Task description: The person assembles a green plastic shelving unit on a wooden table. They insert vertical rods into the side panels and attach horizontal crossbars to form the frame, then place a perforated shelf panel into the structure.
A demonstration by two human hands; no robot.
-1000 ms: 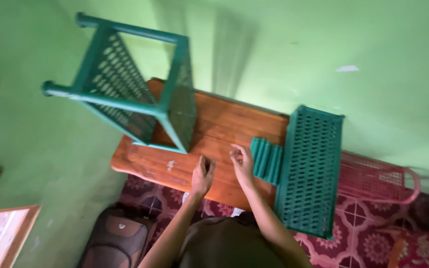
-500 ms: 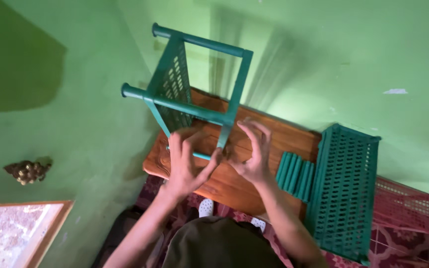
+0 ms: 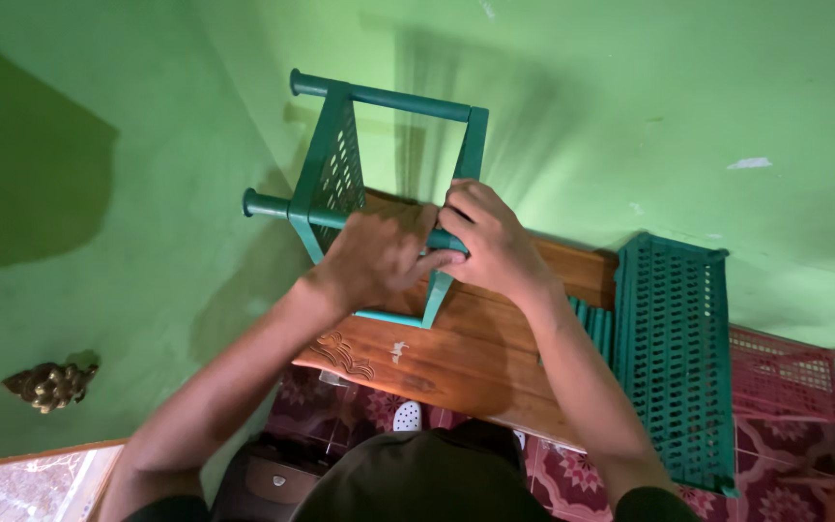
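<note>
Green plastic lattice rack frame, on wooden table

Left hand and right hand both clamped on its near round rail. Likely light, stiff, slightly flexing; grip rails, not lattice. Flat green perforated panel lies right

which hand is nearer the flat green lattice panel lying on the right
Right. The right hand grips the green rack frame on the side toward the lattice panel; the left hand sits farther away, beside it.
</note>
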